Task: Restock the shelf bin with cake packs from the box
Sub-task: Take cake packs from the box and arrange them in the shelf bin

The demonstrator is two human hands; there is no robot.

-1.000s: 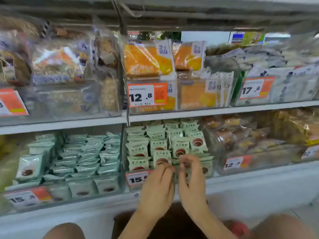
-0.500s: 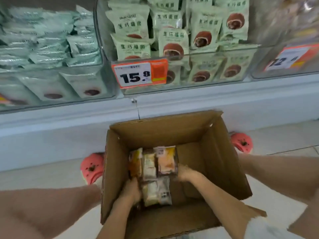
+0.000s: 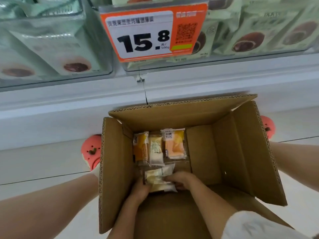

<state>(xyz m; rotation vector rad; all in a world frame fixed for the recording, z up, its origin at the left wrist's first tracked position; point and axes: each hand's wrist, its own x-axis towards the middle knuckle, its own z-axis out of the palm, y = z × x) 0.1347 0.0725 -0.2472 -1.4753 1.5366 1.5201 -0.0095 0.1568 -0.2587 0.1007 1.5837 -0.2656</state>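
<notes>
An open cardboard box (image 3: 241, 152) stands on the floor below the shelf. Three cake packs stand at its far left: an orange pack (image 3: 140, 147), a pale pack (image 3: 155, 149) and an orange-and-yellow pack (image 3: 175, 144). Nearer me lies a small stack of pale yellow cake packs (image 3: 159, 177). My left hand (image 3: 140, 188) grips the stack's left side and my right hand (image 3: 181, 179) grips its right side, both down inside the box. The clear shelf bin (image 3: 259, 56) above holds green packs with brown cakes.
An orange price tag reading 15.8 (image 3: 151, 31) hangs on the bin front. A second clear bin (image 3: 51, 49) of green packs sits at the left. My pink shoes (image 3: 91, 150) (image 3: 267, 125) flank the box, with bare legs at either side.
My hands left the green packs in the shelf bin and went down into the box. My view dropped and closed in; both hands now hold the near stack of pale packs.
</notes>
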